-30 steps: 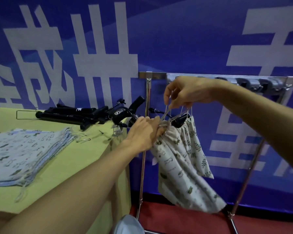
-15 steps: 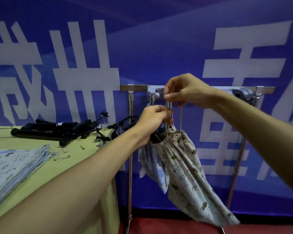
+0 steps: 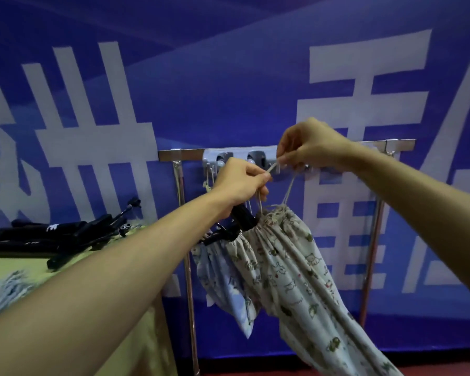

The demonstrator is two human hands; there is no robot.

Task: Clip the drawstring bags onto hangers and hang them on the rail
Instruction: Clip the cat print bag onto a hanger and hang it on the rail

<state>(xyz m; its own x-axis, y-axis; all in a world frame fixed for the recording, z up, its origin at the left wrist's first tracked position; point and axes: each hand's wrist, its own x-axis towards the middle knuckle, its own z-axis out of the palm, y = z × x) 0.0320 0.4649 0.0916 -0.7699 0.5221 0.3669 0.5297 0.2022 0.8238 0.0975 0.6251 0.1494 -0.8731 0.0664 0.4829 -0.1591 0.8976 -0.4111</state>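
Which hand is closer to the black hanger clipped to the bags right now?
Left. The left hand sits directly above the black hanger, apparently touching it; the right hand is higher and to the right, pinching the drawstring by the rail.

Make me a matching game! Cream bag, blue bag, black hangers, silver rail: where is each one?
Things:
1 cream bag
2 blue bag
3 black hangers
4 silver rail

Places:
A lying on the yellow table
B highest of all, running sideways
C dangling just left of the cream bag
D hanging from its drawstrings, which the left hand and right hand pinch

Pairs: 1-D, 2-C, 3-A, 4-B.
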